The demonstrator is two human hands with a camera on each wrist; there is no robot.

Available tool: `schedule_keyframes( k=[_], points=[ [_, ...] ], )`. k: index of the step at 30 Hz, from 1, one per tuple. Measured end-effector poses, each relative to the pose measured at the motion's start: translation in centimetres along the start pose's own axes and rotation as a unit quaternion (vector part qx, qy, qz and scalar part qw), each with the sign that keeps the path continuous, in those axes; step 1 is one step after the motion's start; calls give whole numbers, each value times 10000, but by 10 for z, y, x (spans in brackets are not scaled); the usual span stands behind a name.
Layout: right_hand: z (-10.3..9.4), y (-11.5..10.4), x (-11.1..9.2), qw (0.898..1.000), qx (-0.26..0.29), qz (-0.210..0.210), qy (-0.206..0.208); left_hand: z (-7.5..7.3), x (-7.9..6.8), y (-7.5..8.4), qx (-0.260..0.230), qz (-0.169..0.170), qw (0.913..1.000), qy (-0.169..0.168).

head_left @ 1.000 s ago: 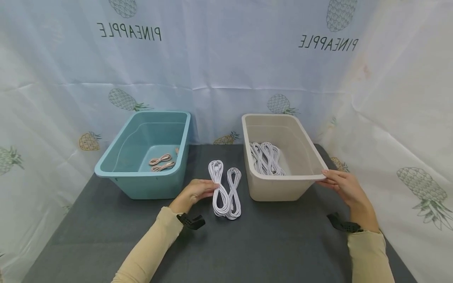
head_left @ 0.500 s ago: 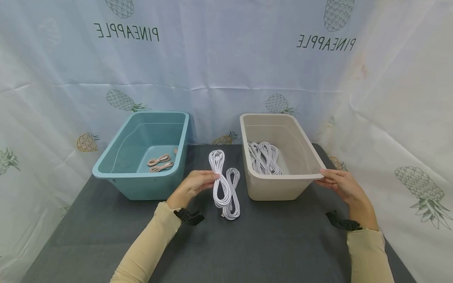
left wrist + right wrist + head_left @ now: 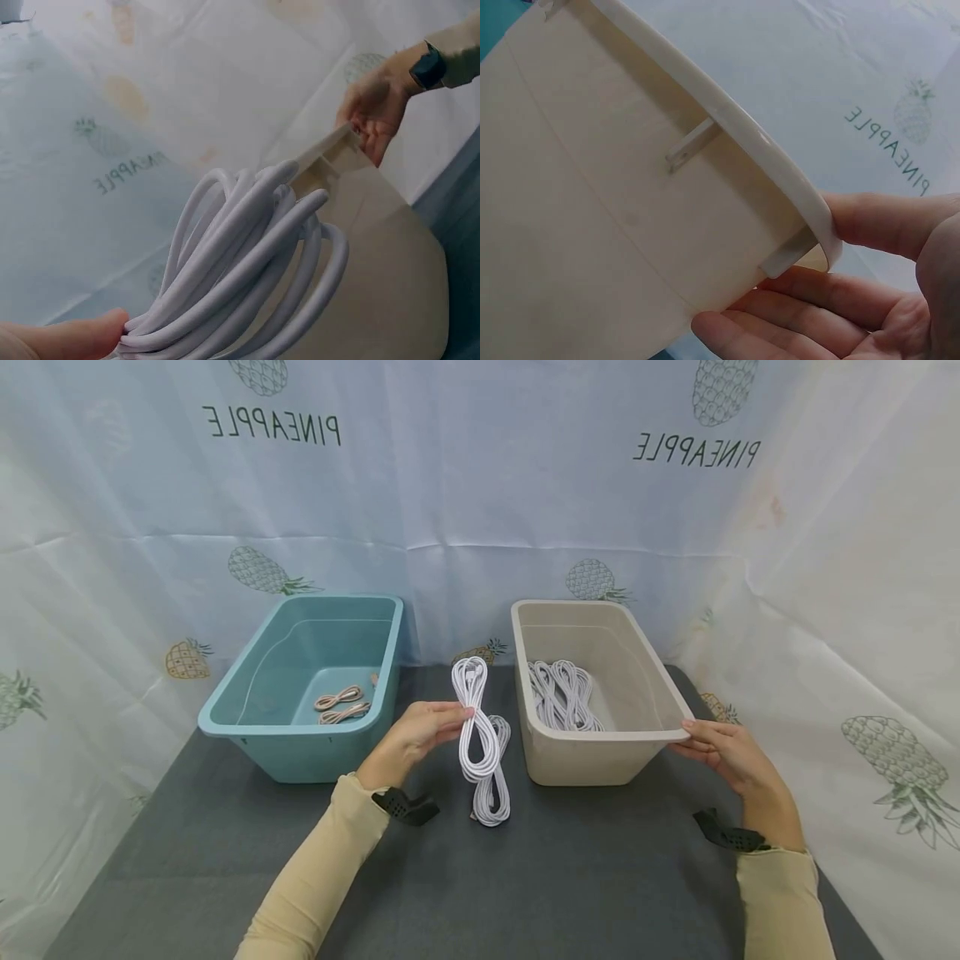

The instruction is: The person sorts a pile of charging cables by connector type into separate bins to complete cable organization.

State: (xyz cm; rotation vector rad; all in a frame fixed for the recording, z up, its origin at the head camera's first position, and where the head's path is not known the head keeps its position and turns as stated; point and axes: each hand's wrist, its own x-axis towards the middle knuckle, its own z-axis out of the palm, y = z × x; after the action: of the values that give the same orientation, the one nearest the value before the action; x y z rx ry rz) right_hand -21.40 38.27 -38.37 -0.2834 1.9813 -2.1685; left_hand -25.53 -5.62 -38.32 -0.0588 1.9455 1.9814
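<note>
My left hand (image 3: pixel 414 737) pinches a coiled white cable (image 3: pixel 478 752) at its narrow middle and holds it up above the table. In the left wrist view the loops of this cable (image 3: pixel 240 262) fan out beyond the thumb. A second coiled white cable (image 3: pixel 491 797) lies on the table, partly hidden behind the held one. My right hand (image 3: pixel 731 760) grips the near right corner of the beige bin (image 3: pixel 592 760). From the right wrist view, the thumb is on top of the rim (image 3: pixel 780 180) and the fingers are underneath. Several coiled white cables (image 3: pixel 564 697) lie in this bin.
To the left stands a blue-green bin (image 3: pixel 315 752) with several coiled pinkish cables (image 3: pixel 343 714) inside. Both bins sit on a dark grey table (image 3: pixel 570 885), close to a white curtain (image 3: pixel 480 485) printed with pineapples.
My left hand has raised the white cable off the table and carried it slightly away from me and to the right. The second cable now shows more. My right hand keeps its grip.
</note>
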Motion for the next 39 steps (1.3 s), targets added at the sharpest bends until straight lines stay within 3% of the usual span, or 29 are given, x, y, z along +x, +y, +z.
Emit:
schedule_keyframes(
  k=[7, 14, 25, 32, 39],
  points=[
    [1, 0, 0, 10000, 70, -10, -2, 8, 1, 16, -314, 188, 9993, 38],
    [1, 0, 0, 9999, 124, -76, 69, 15, 5, 31, -198, 340, 9992, -51],
    [11, 4, 2, 9954, -102, -222, 922, 32, 17, 53, -455, 277, 9984, -190],
    [12, 2, 2, 9934, -259, -86, 1118, 50, 24, 65, -681, 361, 9958, -490],
    [12, 1, 2, 9932, -232, -96, 1136, 73, 37, 79, -1012, 186, 9932, -552]
  ],
)
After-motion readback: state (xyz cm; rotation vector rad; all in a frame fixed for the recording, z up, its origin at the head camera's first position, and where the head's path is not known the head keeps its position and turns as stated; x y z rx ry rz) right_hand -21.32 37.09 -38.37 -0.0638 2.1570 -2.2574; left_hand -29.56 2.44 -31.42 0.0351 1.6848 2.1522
